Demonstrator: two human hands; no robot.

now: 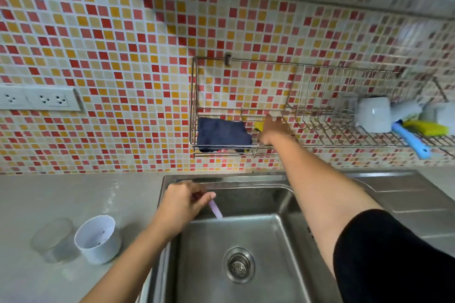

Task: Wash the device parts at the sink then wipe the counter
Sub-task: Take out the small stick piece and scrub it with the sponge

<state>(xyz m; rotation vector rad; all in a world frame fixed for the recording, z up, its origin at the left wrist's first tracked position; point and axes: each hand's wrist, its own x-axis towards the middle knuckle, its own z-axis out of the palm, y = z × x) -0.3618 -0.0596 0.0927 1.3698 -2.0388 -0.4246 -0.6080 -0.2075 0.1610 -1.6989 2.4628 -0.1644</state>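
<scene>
My left hand (pixel 183 200) hovers over the back left corner of the steel sink (pixel 283 204) and grips a small pale purple stick-shaped part (pixel 216 209) that points down into the basin. My right hand (pixel 272 130) reaches up into the wall-mounted wire rack (pixel 194 96), its fingers on a yellow sponge (pixel 259 125) beside a dark blue cloth (pixel 222 133). Whether it grips the sponge is hidden. On the grey counter (pixel 37 194) left of the sink stand a white cylindrical part (pixel 97 238) and a clear plastic cup-shaped part (pixel 53 238).
Further right on the rack lie upturned white cups (pixel 373 113), a blue-handled brush (pixel 410 140) and another yellow sponge (pixel 429 128). Wall sockets (pixel 39 98) sit on the tiled wall at the left. The sink drain (pixel 239 264) is in the basin's middle; a drainboard (pixel 406 194) extends right.
</scene>
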